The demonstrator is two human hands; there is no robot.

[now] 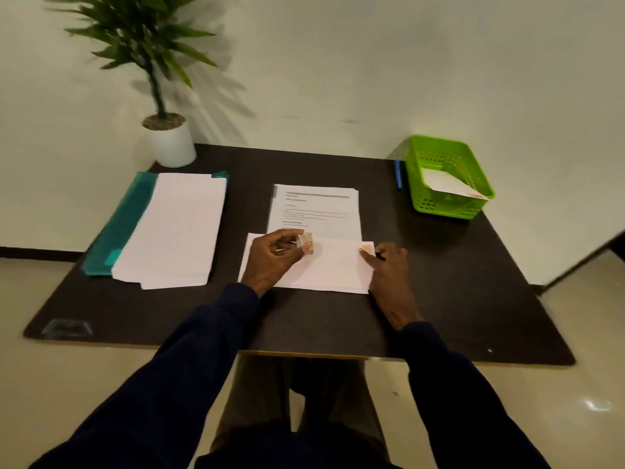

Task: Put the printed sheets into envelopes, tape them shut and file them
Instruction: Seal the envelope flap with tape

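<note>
Envelope under tape roll grip of left hand; right hand pressing.

Table holds potted plant at far left corner, teal folder and white stack at left edge. Printed sheets and envelope lie centre. Green basket and blue pen occupy far right corner.

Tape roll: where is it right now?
Head view: the tape roll is pinched in the left hand, over the far edge of the envelope at the centre of the table, just in front of the printed sheets.
</note>
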